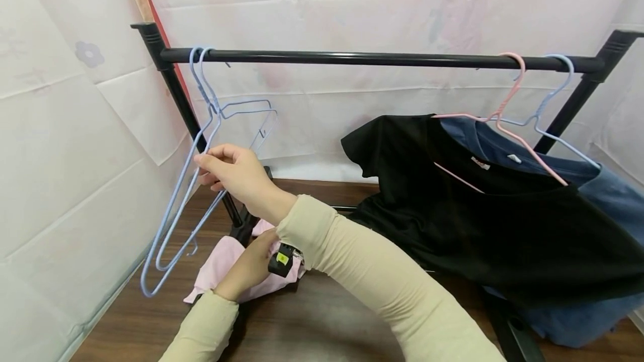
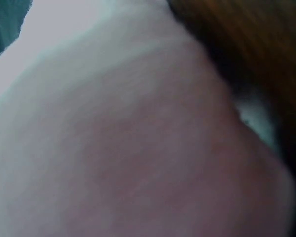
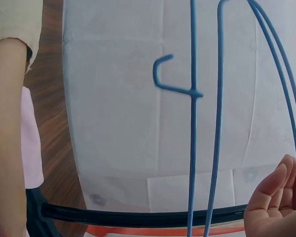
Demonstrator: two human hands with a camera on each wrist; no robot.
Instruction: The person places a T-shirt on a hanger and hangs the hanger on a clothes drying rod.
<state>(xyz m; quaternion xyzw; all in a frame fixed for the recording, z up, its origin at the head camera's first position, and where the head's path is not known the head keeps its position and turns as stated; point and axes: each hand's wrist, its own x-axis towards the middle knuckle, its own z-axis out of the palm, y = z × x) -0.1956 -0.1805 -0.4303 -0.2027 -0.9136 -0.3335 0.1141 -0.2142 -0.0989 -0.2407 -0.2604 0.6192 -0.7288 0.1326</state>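
Observation:
Two light-blue clothes hangers (image 1: 173, 222) hang side by side at the left end of the black rail. My right hand (image 1: 241, 177) pinches the upper arm of one between thumb and fingertips. From the right wrist, the hand (image 3: 278, 202) shows at the lower right, its fingertips at the blue wires. Lower down, my left hand (image 1: 251, 267) is at a pink cloth (image 1: 221, 261), below my right wrist. The right cuff and wrist camera cover its fingers, so I cannot tell their grip. Blurred pale pink fills most of the left wrist view.
A black shirt (image 1: 402, 177) on a pink hanger (image 1: 510, 91) and a blue shirt (image 1: 611, 200) on a blue hanger (image 1: 548, 94) hang at the rail's right end. The black rail (image 1: 352, 59) spans the rack above a brown wood-grain surface (image 1: 322, 317). Pale sheets surround it.

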